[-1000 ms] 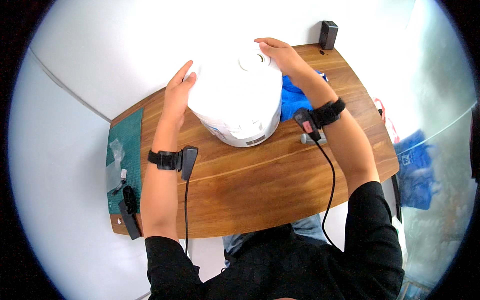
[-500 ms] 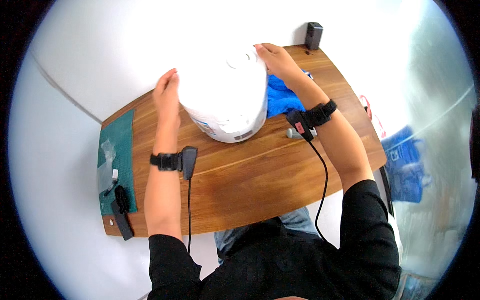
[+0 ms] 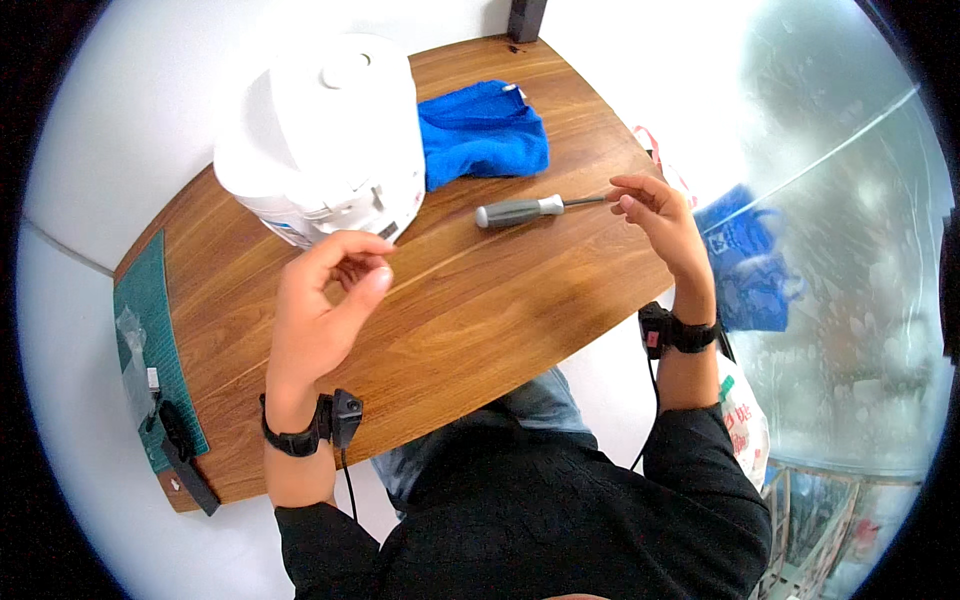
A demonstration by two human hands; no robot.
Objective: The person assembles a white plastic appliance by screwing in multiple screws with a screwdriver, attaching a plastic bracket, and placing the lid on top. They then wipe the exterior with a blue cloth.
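Observation:
A white, rounded appliance (image 3: 300, 130) with a round piece on its lid stands at the back left of the wooden table (image 3: 420, 330). In front of it is my left hand (image 3: 330, 300), fingers curled loosely, thumb apart, holding nothing. A screwdriver (image 3: 520, 210) with a grey and white handle lies to the appliance's right, its shaft pointing right. My right hand (image 3: 660, 215) is over the end of that shaft, fingers apart; whether it touches the tip is hard to tell. Beside the appliance lies a crumpled blue cloth (image 3: 485, 135).
At the table's left end a green cutting mat (image 3: 150, 290) carries a clear plastic bag (image 3: 132, 345) and a black strap (image 3: 185, 460). A dark box-shaped object (image 3: 526, 20) stands at the far corner. Frosted glass (image 3: 850, 350) rises to the right.
Both hands have let go of the white appliance. My left hand has come back toward me; my right has swung right, to the screwdriver's tip. The view has shifted too.

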